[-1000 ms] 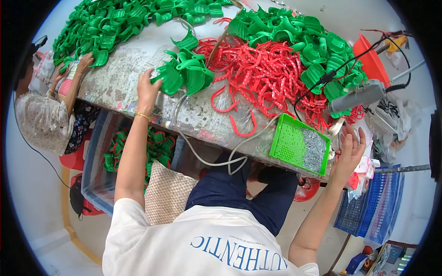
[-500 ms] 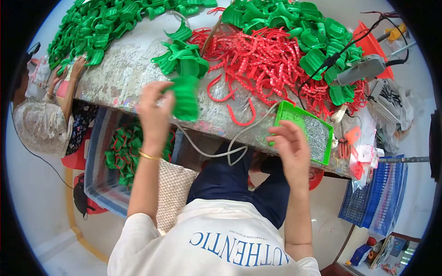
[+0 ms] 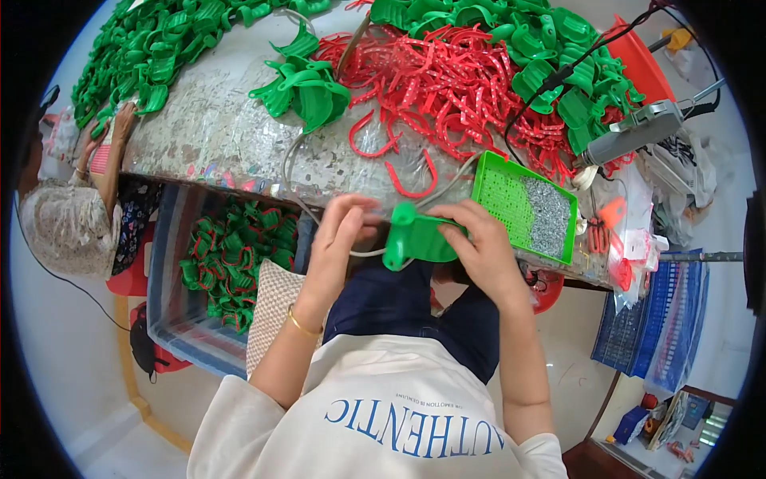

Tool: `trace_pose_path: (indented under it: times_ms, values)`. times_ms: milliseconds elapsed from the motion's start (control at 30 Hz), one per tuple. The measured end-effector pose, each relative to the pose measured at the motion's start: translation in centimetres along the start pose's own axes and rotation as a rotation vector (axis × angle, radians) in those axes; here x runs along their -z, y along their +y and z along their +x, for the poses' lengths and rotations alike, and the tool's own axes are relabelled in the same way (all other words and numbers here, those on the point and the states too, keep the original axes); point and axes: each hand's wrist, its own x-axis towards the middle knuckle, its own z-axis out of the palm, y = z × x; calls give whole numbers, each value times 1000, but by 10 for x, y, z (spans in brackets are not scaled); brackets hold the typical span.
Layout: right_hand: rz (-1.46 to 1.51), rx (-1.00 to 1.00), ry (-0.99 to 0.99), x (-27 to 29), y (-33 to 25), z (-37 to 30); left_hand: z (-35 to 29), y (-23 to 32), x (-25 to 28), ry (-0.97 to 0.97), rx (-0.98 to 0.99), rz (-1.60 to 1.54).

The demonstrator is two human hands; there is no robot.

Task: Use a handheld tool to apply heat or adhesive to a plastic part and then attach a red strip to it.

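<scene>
A curved green plastic piece (image 3: pixel 431 239) with rounded lobes at one end is held over my lap, in front of the table edge. My right hand (image 3: pixel 487 251) pinches its flat ribbed end between thumb and fingers. To the left of the lobed end, my left hand (image 3: pixel 339 243) has its fingers curved and apart, with nothing in them. Beyond the hands, red spotted straps (image 3: pixel 447 92) lie heaped on the table, and two loose bent ones lie closer. A small cluster of green pieces (image 3: pixel 311 96) sits left of the straps.
A green tray (image 3: pixel 520 249) of small silvery bits stands by the table's front edge. Larger green heaps (image 3: pixel 167 48) lie at the back. A lined bin (image 3: pixel 171 295) of green-and-red pieces is at lower left. A grey cable (image 3: pixel 289 172) hangs over the edge. Another person (image 3: pixel 68 223) sits at left.
The green piece has come off the table side toward my lap, passing from my left hand to my right. My right hand has moved left, away from the tray.
</scene>
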Motion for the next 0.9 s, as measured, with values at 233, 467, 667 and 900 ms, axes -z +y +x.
trace_pose_path:
  times_ms: [233, 467, 667, 900]
  values:
    - [84, 122, -359, -3, -16, 15, -14, -51, -19, -612, 549, -610]
    - [270, 57, -371, -15, -8, 18, -19, -43, -22, -672, 457, -814]
    - [404, -48, -448, -18, -10, 26, -24, -38, -27, -612, 601, -1063]
    - [347, -125, -335, -6, 33, 52, -7, -3, -19, -250, -16, 201]
